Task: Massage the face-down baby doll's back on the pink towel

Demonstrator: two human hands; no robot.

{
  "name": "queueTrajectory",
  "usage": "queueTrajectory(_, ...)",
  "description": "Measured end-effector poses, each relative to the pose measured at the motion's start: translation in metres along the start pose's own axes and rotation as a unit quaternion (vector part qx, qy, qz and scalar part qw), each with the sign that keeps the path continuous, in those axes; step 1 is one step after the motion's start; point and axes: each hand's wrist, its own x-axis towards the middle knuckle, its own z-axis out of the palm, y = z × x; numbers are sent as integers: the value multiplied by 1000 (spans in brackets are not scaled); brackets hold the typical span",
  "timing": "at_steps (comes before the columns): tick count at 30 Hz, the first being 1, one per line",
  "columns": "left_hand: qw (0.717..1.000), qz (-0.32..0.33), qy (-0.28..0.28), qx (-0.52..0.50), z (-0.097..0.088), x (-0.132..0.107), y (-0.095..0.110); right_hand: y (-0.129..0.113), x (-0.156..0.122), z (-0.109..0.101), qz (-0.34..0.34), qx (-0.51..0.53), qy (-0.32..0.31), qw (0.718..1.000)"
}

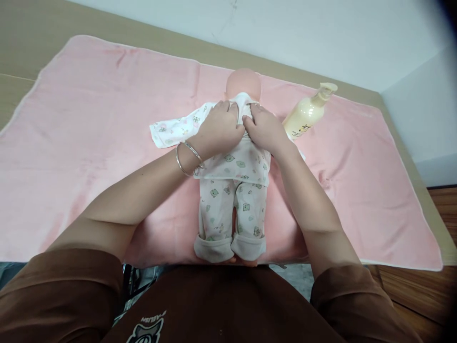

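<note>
A baby doll [243, 82] lies on a pink blanket with its feet toward me. It wears a white long-sleeved shirt [243, 164] and matching pants [216, 209] with small animal prints, the cuffs folded up. My left hand [222, 126], with silver bangles [183, 159] at the wrist, is closed on the shirt's upper front below the collar. Beside it, my right hand [264, 127] pinches the shirt's other side near the neck. The fabric at both sets of fingertips is partly hidden. One sleeve [174, 131] stretches out flat to the left.
A pale yellow pump bottle [307, 114] stands on the blanket [107, 124] just right of the doll, close to my right forearm. The blanket covers most of a wooden table [21, 38]. A white wall [321, 38] rises behind the table's far edge.
</note>
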Motion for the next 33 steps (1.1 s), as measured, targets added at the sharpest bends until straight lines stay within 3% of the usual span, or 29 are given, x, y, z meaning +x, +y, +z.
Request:
queueTrajectory(8, 996, -71, -21, -42, -2, 18, -19, -24, -21, -11, -15, -77, -28, 997)
queueTrajectory(13, 999, -43, -10, -19, 2, 5, -8, -14, -12, -17, 2, -57, -35, 998)
queueTrajectory(19, 1000, -6, -18, -22, -5, 2, 0, 2, 1, -2, 9, -27, -15, 999)
queueTrajectory(28, 990, -104, 23, -89, 9, 17, -22, -22, -19, -6, -34, -82, -21, 996)
queueTrajectory(33, 989, -115, 45, -85, 19, 16, -24, -14, -8, -4, 15, -48, -7, 999)
